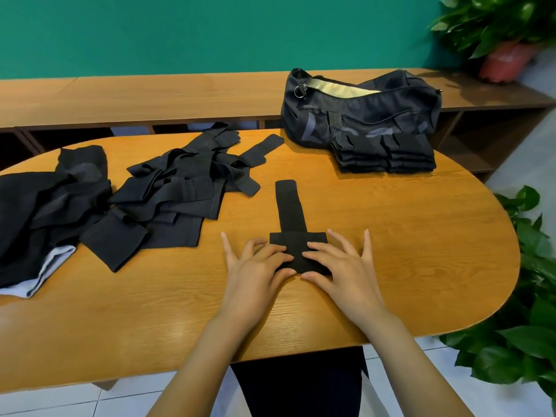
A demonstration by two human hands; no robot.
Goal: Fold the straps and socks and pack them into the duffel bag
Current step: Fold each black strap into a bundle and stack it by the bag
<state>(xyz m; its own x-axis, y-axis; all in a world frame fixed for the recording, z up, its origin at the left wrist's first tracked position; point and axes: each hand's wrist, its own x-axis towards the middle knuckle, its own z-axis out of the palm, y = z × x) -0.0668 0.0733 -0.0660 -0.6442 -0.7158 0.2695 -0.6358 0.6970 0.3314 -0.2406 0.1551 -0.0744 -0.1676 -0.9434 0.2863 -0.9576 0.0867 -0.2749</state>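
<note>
1. Nearest to us are two hands, our left hand point(258, 266) and our right hand point(341, 266). Both have the fingers spread and nearly straight, not curled round anything.
2. Under their fingertips lies one black strap point(290, 212) on the table point(421, 236). The fingers press its folded near end flat, the thumbs touch its near edge, and its long end points away from us.
3. Farther to the left we see one loose heap of straps point(177, 188); their number we cannot tell. One pile of dark cloth point(45, 206) lies beside it.
4. At the far right, two folded stacks point(385, 155) sit side by side just before one duffel bag point(361, 112), which has its zipper open.
</note>
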